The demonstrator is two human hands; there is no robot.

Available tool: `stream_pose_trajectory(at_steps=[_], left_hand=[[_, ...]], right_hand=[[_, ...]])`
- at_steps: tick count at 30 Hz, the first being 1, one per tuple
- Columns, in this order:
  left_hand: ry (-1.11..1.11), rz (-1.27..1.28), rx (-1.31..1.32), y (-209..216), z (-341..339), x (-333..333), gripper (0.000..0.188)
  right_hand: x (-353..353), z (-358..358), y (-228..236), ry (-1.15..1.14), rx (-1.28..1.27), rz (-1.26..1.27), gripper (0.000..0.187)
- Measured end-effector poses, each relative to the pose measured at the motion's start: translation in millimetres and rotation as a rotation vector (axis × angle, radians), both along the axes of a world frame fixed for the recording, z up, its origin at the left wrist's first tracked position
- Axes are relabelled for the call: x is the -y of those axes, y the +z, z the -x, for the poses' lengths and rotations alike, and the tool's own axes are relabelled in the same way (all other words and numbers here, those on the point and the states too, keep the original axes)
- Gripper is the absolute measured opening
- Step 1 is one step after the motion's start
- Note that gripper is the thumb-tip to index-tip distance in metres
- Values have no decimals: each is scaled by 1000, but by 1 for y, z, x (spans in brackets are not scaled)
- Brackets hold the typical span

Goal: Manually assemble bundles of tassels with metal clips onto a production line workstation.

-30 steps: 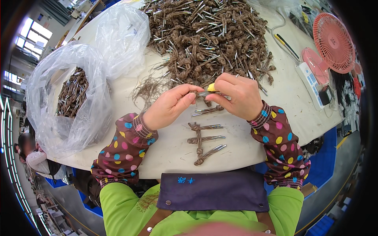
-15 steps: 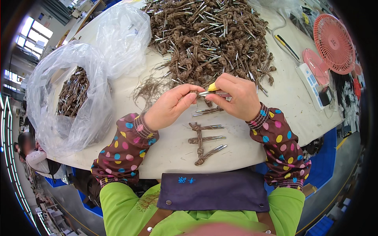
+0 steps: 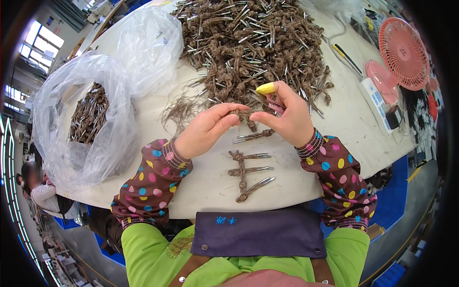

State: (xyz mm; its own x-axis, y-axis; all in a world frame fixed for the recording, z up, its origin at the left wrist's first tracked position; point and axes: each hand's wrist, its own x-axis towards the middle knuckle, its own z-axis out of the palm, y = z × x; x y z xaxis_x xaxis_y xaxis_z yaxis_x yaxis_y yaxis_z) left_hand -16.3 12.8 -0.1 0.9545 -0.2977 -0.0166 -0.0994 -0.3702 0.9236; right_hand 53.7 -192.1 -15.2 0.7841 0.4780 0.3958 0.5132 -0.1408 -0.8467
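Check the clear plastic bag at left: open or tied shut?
Open: the clear plastic bag's mouth gapes wide, with brown, silver-tipped cords showing through it.

A cream surface [image 3: 201, 186] carries a big heap of knotted brown cords [image 3: 258, 45], wispy loose fibres [image 3: 180, 111] just beside it, a bulky clear bag [image 3: 103, 160] leftward, three metal-tipped pieces [image 3: 242, 173] near the front, and a white power strip [image 3: 377, 105] rightward.

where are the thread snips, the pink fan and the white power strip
Thread snips [image 3: 276, 106]: head view, on the pink handle.
Pink fan [image 3: 404, 53]: head view, on the middle of the round grille.
White power strip [image 3: 376, 103]: head view, on its upper face.
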Motion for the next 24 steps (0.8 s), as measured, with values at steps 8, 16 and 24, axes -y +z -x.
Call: stream_pose_trajectory(at_steps=[8,16,24], left_hand=[[88,42,60,-14,-1,6,28],[178,-8,17,-8,-1,7,29],[144,108,-3,-10,-4,2,31]], right_hand=[[-13,11,-10,11,141,54,46],[-14,14,-9,-45,470,132,39],[5,3,10,53,14,132,47]])
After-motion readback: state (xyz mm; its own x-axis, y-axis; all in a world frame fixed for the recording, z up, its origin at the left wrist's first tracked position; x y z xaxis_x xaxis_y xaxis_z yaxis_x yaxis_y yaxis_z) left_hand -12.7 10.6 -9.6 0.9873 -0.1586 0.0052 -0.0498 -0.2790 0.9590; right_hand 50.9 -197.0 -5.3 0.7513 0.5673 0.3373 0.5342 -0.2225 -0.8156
